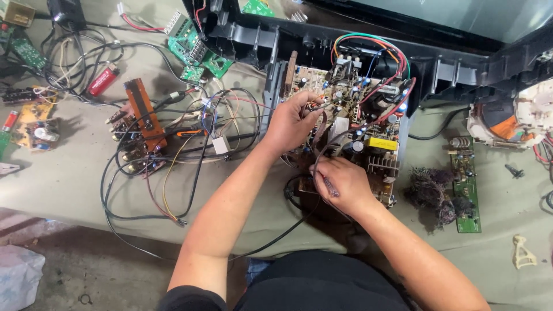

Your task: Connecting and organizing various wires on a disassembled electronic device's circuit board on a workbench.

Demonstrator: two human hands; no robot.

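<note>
A brown circuit board [368, 109] crowded with capacitors, a yellow block and coloured wires lies in front of me, pulled out of a black television chassis [461, 69]. My left hand [291, 124] rests on the board's left side and pinches a thin wire or probe between thumb and fingers. My right hand [340, 184] sits at the board's near edge, closed around a slim clear-handled tool with a dark cable running past it toward me.
A tangle of wires and a brown component strip [144, 118] lie to the left, with green boards [199, 52], a red lighter [103, 80] and scrap boards beyond. To the right sit a narrow green board [466, 190], a dust clump [432, 193] and a picture-tube yoke [512, 118].
</note>
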